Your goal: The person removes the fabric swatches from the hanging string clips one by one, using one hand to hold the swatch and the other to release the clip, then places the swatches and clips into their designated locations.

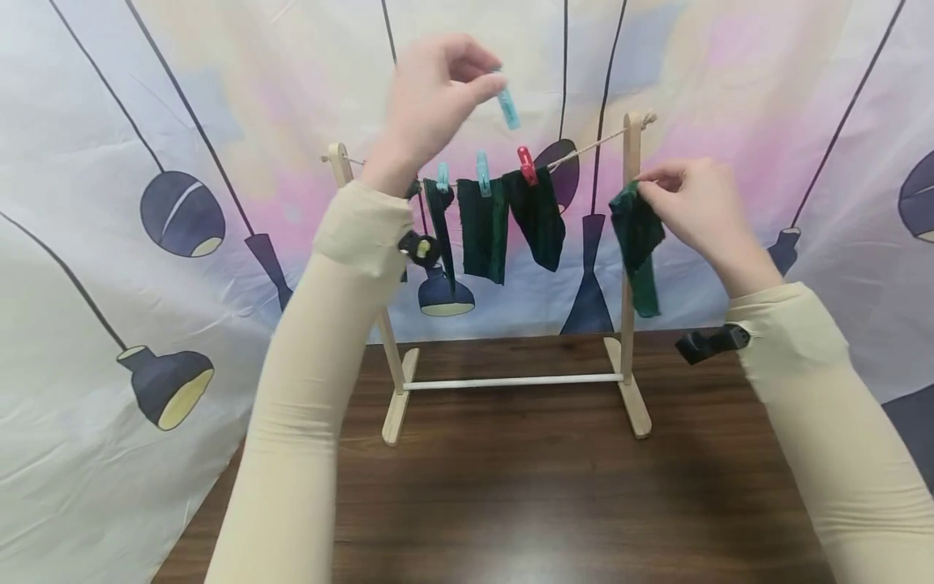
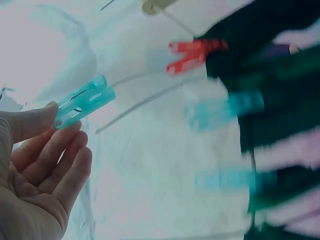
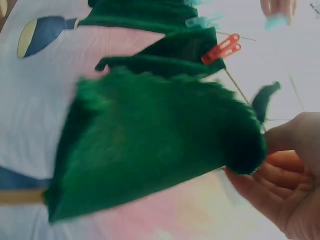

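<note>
My left hand [image 1: 448, 93] pinches a light-blue clothespin [image 1: 507, 108] by one end, above the string; the left wrist view shows that clothespin [image 2: 85, 101] between thumb and fingers. At the right post, my right hand [image 1: 693, 207] pinches a dark green cloth [image 1: 640, 243] by its top corner, and it hangs down in front of the post. On the string [image 1: 594, 146] hang several green cloths [image 1: 483, 235]. A red clothespin [image 1: 527, 166] grips the rightmost of these, and light-blue clothespins [image 1: 482, 173] hold others. My left forearm hides the string's left part.
The wooden rack has a left post [image 1: 390, 349], a right post [image 1: 631, 324] and a white bottom rod [image 1: 511, 381]. It stands on a dark brown wooden table [image 1: 511, 487]. Behind hangs a backdrop cloth [image 1: 292, 162] printed with lamps.
</note>
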{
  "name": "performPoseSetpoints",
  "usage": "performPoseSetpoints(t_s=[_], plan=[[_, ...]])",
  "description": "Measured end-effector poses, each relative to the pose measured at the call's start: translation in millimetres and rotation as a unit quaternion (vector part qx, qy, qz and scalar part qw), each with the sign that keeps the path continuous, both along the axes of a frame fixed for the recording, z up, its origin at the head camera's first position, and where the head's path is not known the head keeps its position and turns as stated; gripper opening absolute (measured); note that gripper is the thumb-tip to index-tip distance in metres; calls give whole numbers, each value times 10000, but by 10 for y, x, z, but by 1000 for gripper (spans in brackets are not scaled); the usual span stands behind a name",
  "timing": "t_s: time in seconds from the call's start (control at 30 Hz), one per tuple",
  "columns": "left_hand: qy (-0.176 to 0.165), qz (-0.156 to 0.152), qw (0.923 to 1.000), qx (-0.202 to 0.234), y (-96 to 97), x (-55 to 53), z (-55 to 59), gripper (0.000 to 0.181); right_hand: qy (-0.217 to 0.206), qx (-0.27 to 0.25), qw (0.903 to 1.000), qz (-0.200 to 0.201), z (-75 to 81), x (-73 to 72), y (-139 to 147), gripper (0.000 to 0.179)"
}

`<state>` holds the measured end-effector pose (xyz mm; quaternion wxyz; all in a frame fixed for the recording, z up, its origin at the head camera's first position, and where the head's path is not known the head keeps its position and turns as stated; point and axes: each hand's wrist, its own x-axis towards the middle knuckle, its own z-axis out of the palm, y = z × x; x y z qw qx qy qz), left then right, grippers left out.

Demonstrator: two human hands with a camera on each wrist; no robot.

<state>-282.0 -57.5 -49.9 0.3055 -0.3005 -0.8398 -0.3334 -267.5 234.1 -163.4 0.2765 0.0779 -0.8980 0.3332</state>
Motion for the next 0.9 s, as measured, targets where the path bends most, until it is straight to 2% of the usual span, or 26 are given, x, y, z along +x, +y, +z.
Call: performPoseSetpoints(t_s=[0.1, 0.23, 0.33, 0.4, 0.47, 0.57, 0.67, 0.9], plan=[[-21, 217, 9997, 138, -271, 74, 29, 29, -353, 447, 9983, 84, -26, 29, 151, 42], [-211, 127, 9969, 753, -654, 168, 8, 26, -798, 830, 9932, 168, -105, 49, 344, 48], [-266, 107, 9935, 1102, -941, 254, -51, 25, -984, 978, 9902, 176, -176, 59, 467, 52], [-365, 237, 9918, 1203, -1122, 311, -101, 27, -1033, 1006, 9894, 182, -234, 65, 538, 53], [-522, 518, 9903, 1180, -1285, 361, -163, 30, -1105, 1001, 9887, 154, -301, 78, 600, 55], [-691, 911, 9874, 1090, -1486, 395, -281, 35, -1232, 948, 9878, 125, -405, 90, 691, 57], [-779, 1158, 9851, 1000, -1652, 400, -434, 38, -1440, 902, 9854, 114, -510, 91, 775, 62], [-1079, 1502, 9772, 1046, -1986, 389, -904, 45, -1745, 716, 9819, 142, -842, 103, 929, 70]])
